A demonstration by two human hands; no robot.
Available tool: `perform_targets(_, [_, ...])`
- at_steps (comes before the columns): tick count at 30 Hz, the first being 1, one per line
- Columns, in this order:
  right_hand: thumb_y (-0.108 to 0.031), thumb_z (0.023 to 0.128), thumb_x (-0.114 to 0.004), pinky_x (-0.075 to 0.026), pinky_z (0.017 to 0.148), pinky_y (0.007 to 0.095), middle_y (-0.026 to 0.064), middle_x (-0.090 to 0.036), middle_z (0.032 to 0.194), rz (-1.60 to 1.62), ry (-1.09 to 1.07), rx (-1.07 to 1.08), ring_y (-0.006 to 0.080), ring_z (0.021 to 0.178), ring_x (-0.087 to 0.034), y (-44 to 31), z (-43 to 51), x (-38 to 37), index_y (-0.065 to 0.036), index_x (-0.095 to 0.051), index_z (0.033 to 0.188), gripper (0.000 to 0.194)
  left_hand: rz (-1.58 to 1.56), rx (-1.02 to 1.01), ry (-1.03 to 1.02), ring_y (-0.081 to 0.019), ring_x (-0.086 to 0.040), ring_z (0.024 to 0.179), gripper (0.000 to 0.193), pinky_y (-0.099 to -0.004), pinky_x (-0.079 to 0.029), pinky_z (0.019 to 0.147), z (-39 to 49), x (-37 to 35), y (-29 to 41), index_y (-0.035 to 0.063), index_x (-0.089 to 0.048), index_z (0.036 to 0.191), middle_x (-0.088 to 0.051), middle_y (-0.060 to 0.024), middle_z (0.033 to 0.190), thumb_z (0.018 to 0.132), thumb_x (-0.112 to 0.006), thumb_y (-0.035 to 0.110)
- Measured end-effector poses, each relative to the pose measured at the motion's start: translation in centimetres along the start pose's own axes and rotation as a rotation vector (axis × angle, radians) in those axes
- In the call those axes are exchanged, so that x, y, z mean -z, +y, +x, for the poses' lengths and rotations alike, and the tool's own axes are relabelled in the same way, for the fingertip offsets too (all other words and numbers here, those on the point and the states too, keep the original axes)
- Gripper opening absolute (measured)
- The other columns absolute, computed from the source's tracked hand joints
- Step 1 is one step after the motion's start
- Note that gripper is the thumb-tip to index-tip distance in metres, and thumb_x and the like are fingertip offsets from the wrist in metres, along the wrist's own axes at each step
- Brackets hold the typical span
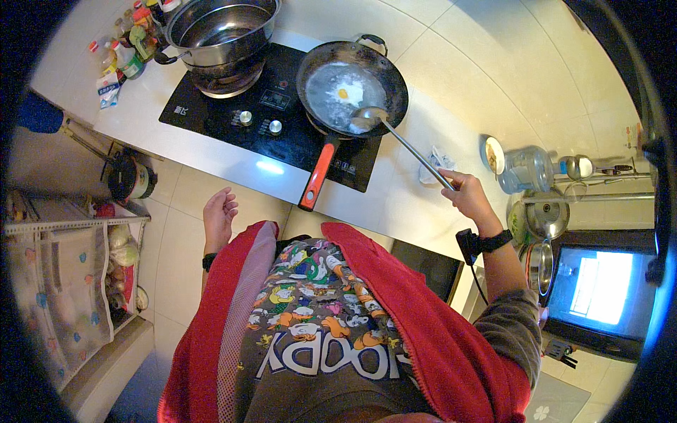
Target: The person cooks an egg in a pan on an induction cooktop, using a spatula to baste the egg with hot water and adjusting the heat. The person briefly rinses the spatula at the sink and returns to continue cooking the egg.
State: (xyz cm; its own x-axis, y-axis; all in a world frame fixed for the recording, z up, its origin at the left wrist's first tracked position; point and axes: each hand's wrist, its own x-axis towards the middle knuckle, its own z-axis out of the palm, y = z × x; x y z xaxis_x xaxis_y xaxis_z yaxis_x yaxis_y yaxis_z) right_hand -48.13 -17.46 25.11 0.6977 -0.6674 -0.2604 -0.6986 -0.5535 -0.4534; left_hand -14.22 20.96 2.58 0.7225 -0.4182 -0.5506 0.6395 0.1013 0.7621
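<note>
My right hand (468, 194) grips the end of a long metal ladle (415, 152). The ladle's bowl rests in whitish liquid at the near right side of a dark wok (394, 87). An egg with a yellow yolk (344, 94) lies in the liquid, left of and beyond the ladle's bowl. The wok sits on the right side of a black two-burner cooktop (211, 116), its red handle (319, 177) pointing towards me. My left hand (220, 211) hangs before the counter at my left, holding nothing, its fingers slightly curled.
A large steel pot (222, 58) stands on the left burner. Bottles (127, 59) and a white packet (108, 90) are at the far left. A crumpled plastic bag (436, 165) lies right of the cooktop, with a bowl (493, 154) and a clear water jug (526, 169) farther right.
</note>
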Motion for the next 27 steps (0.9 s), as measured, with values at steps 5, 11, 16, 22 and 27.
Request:
perform_targets(5, [-0.001,0.080,-0.068,-0.038,0.043,0.0238,-0.0025,-0.050,0.060,0.029,-0.004,-0.011,0.0055,0.048,-0.044,-1.0,-0.3,0.6,-0.012,-0.064,0.122,0.044,-0.009,0.010,-0.004,-0.0107,-0.058,0.071,0.025,-0.0232,-0.048,0.061,0.1,0.1,0.1,0.0028,-0.060,0.113,-0.062,-0.0036,0.087,0.097,-0.050,0.019])
perform_targets(11, [-0.005,0.077,-0.070,-0.046,0.059,0.0291,0.0086,-0.062,0.077,0.040,0.000,0.001,0.0144,0.061,-0.055,-3.0,2.0,-0.2,-0.013,-0.065,0.119,0.043,-0.010,0.007,-0.011,-0.0113,-0.057,0.072,0.026,-0.0230,-0.047,0.062,0.3,0.6,-0.4,0.0051,-0.062,0.112,-0.062,-0.0035,0.087,0.094,-0.055,0.022])
perform_targets(16, [-0.003,0.078,-0.069,-0.044,0.054,0.0268,0.0018,-0.055,0.066,-0.015,-0.004,0.169,0.0094,0.059,-0.052,-4.1,3.9,-1.6,-0.013,-0.064,0.121,0.044,-0.019,-0.005,0.009,-0.0119,-0.057,0.073,0.026,-0.0223,-0.047,0.063,0.1,1.4,-0.5,0.0043,-0.062,0.111,-0.061,-0.0043,0.088,0.093,-0.056,0.023])
perform_targets(22, [-0.007,0.076,-0.070,-0.052,0.080,0.0367,0.0171,-0.068,0.100,-0.116,-0.069,0.131,0.0300,0.087,-0.067,-4.1,3.6,-0.8,-0.012,-0.066,0.116,0.041,-0.043,-0.028,0.019,-0.0110,-0.057,0.070,0.024,-0.0231,-0.047,0.060,-0.6,2.3,-0.6,0.0030,-0.060,0.111,-0.062,-0.0036,0.085,0.096,-0.051,0.019])
perform_targets(27, [-0.006,0.075,-0.069,-0.051,0.084,0.0355,0.0173,-0.067,0.108,-0.126,-0.066,0.130,0.0299,0.093,-0.067,-2.9,2.0,1.0,-0.011,-0.065,0.116,0.041,-0.039,-0.008,0.035,-0.0111,-0.057,0.070,0.023,-0.0232,-0.047,0.060,-0.7,1.9,-0.7,0.0030,-0.060,0.111,-0.062,-0.0032,0.086,0.097,-0.050,0.018])
